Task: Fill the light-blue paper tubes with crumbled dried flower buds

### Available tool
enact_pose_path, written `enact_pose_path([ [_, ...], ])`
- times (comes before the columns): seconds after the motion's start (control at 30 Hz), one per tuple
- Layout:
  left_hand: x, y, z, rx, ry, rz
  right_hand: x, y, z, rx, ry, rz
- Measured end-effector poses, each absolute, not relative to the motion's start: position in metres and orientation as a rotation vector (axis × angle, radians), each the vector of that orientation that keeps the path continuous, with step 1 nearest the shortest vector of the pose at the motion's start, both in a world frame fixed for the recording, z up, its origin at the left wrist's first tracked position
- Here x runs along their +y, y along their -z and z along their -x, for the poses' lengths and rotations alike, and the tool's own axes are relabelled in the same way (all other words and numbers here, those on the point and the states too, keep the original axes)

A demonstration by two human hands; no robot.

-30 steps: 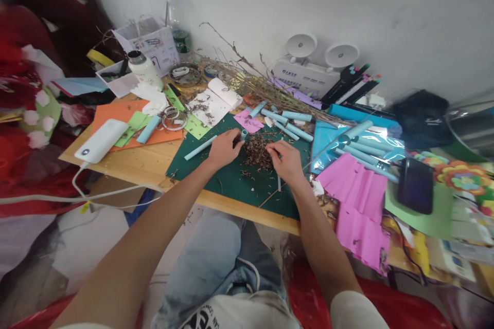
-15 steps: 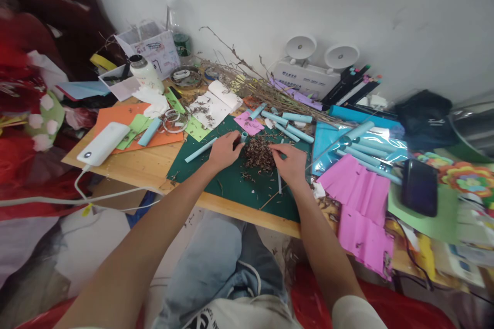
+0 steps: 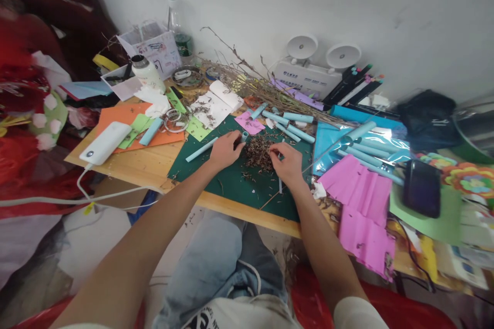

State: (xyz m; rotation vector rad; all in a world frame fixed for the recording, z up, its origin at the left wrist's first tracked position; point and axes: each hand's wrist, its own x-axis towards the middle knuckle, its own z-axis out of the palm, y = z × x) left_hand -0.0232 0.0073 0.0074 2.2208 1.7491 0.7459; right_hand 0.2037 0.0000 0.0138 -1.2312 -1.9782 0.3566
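Note:
A pile of dry brown plant bits (image 3: pixel 258 153) lies on a dark green cutting mat (image 3: pixel 231 180). My left hand (image 3: pixel 224 150) rests at the pile's left edge, fingers closed round a short light-blue paper tube (image 3: pixel 244 136) held upright. My right hand (image 3: pixel 286 162) sits at the pile's right edge, fingers curled in a pinch over the bits; what they hold is too small to make out. A long blue tube (image 3: pixel 199 150) lies on the mat beside my left wrist.
More blue tubes (image 3: pixel 293 126) and blue sheets (image 3: pixel 363 146) lie behind and right. Pink paper (image 3: pixel 360 200), a black phone (image 3: pixel 422 188), a white power bank (image 3: pixel 105 142), orange paper (image 3: pixel 123 115), dry twigs (image 3: pixel 247 79) and a white lamp (image 3: pixel 309 69) crowd the wooden table (image 3: pixel 131 164).
My right hand has shifted slightly left along the pile's edge. The left hand stays on the tube. The camera has drifted a little.

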Motion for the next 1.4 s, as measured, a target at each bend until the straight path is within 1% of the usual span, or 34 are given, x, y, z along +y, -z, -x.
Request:
enact_pose_path([
  [0.2, 0.008, -0.007, 0.023, 1.752, -0.752, -2.199, 0.001, -0.009, -0.201, -1.936, -0.359, 1.235],
  [0.6, 0.010, -0.001, 0.023, 1.747, -0.799, -2.204, -0.001, -0.018, -0.203, -1.781, -0.469, 1.188],
  [0.9, 0.010, -0.004, 0.023, 1.752, -0.786, -2.216, -0.001, -0.012, -0.201, -1.559, -0.614, 1.300],
  [1.03, 0.009, -0.005, 0.023, 1.742, -0.787, -2.210, -0.001, -0.012, -0.202, -1.595, -0.613, 1.316],
  [1.23, 0.009, -0.005, 0.023, 1.753, -0.785, -2.216, -0.004, -0.023, -0.200, -1.846, -0.421, 1.260],
  [1.4, 0.009, -0.005, 0.023, 1.739, -0.780, -2.216, -0.003, -0.018, -0.199, -1.855, -0.450, 1.257],
])
